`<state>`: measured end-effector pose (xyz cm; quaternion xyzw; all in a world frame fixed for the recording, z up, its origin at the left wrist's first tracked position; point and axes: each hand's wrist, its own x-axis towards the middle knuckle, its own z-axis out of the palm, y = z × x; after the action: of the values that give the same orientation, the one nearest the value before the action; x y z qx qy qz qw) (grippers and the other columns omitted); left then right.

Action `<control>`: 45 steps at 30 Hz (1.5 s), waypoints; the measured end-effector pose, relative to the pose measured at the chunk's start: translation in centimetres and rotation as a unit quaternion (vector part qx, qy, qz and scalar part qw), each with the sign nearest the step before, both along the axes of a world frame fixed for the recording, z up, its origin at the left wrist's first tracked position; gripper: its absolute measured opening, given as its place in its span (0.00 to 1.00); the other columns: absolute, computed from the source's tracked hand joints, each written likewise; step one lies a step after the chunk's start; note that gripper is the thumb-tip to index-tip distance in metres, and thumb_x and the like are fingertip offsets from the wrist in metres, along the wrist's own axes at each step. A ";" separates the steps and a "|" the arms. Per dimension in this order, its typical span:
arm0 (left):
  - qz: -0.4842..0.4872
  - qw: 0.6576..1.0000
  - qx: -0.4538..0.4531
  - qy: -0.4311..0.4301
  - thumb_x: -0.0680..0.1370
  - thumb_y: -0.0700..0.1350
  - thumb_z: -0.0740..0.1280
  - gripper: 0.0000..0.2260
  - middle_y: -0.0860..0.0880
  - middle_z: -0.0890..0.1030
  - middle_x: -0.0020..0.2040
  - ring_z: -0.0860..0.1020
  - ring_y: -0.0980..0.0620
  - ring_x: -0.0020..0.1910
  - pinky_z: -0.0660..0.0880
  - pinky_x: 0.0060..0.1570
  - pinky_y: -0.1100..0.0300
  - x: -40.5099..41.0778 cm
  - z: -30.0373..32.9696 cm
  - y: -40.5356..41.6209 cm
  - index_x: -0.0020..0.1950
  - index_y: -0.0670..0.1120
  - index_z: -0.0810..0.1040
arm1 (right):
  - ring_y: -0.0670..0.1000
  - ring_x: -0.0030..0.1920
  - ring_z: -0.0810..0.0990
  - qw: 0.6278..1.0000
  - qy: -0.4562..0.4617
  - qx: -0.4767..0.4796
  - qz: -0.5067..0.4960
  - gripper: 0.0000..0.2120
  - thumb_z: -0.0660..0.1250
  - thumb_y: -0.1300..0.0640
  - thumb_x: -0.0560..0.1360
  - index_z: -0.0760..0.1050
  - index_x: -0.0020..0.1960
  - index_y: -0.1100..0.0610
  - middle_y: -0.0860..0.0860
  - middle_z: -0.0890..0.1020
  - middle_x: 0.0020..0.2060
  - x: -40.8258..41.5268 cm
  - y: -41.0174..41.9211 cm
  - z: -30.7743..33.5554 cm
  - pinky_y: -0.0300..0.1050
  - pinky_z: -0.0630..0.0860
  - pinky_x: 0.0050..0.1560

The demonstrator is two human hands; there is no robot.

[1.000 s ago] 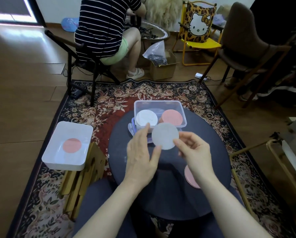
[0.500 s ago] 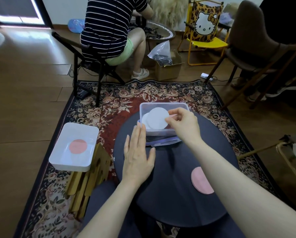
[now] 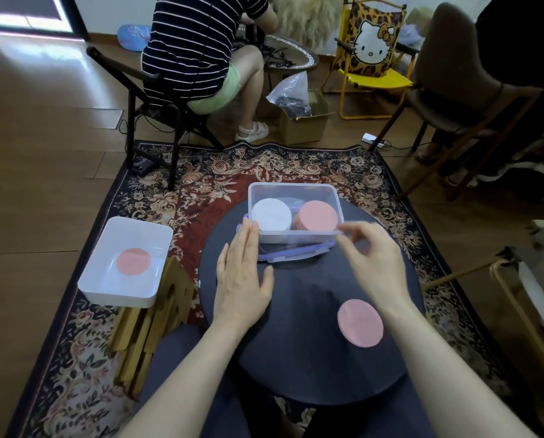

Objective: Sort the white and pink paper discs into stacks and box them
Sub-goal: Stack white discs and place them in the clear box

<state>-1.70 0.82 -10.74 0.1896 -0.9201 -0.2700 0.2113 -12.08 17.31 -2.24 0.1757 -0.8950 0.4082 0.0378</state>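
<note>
clear plastic box, matt paper discs

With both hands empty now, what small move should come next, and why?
Probably the right hand should reach back for the loose pink paper disc on the dark round table. It lies outside the clear plastic box, where white and pink stacks already sit.

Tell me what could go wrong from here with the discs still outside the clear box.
The loose pink disc lies near the round table's edge, under the right forearm; a sweep of that arm could knock it off. Another pink disc sits apart in the white tray and may be forgotten. The clear box rests on its lid, so a nudge might shift it.
</note>
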 end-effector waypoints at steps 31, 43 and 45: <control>-0.128 0.969 0.145 -0.154 0.68 0.48 0.72 0.15 0.53 0.56 0.77 0.41 0.58 0.77 0.32 0.73 0.57 1.9 2.2 9.6 0.49 0.54 0.69 | 0.42 0.27 0.75 0.958 -0.235 -0.150 -0.063 0.10 0.66 0.68 0.75 0.71 0.45 0.54 0.53 0.78 0.36 5.0 8.2 -4.8 0.33 0.70 0.27; 0.004 0.844 0.536 0.037 0.78 0.38 0.67 0.04 0.43 0.84 0.38 0.83 0.45 0.37 0.81 0.33 0.54 1.7 5.9 9.5 0.47 0.46 0.74 | 0.49 0.22 0.67 0.926 -0.301 -0.227 0.022 0.03 0.65 0.63 0.78 0.74 0.48 0.63 0.55 0.75 0.23 4.4 6.7 -4.0 0.35 0.64 0.23; -0.006 0.825 0.562 0.053 0.78 0.39 0.66 0.04 0.43 0.85 0.38 0.84 0.46 0.37 0.81 0.33 0.53 1.2 6.7 8.9 0.51 0.46 0.75 | 0.48 0.23 0.69 0.914 -0.309 -0.263 0.031 0.05 0.66 0.64 0.76 0.75 0.52 0.60 0.54 0.78 0.26 3.8 5.6 -3.3 0.35 0.65 0.22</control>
<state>-0.50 9.72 -4.04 0.2560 -0.5974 -0.7513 0.1146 -8.27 22.87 -5.51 0.0527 -0.7164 0.6638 -0.2083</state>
